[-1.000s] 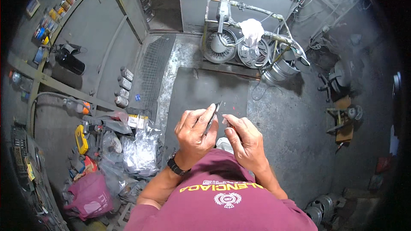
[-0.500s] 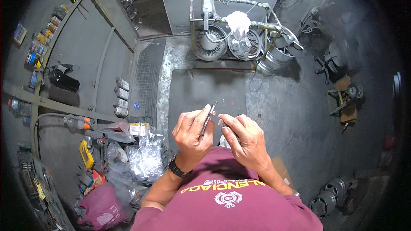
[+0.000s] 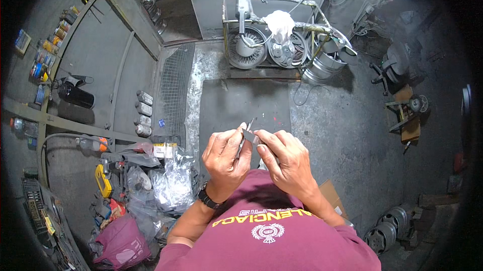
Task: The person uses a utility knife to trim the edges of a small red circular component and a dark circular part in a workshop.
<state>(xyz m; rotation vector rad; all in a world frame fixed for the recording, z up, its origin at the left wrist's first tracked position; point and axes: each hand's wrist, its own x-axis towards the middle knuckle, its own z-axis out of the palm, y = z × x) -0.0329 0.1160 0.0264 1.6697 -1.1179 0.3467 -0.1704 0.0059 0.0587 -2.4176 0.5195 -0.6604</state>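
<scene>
My left hand (image 3: 225, 156) is closed on a thin dark metal tool (image 3: 250, 124), held upright at a slant, with its narrow tip sticking up past my fingers. My right hand (image 3: 286, 159) pinches a small dark grey flat piece (image 3: 249, 135) between thumb and fingers, against or very close to the tool; whether they touch is hard to make out. Both hands are together in front of my maroon shirt (image 3: 266, 248), over a dark floor mat (image 3: 236, 102).
A metal rack (image 3: 307, 27) with wheels and a white cloth stands ahead. Plastic bags and tools (image 3: 166, 180) lie at left, below shelved cans (image 3: 50, 47) and bottles (image 3: 143, 110). An office chair (image 3: 387, 70) is at right; wheels (image 3: 382, 236) lie at lower right.
The small flat piece in my right hand has moved left and up onto or close to the tool in my left hand. The view has shifted slightly.
</scene>
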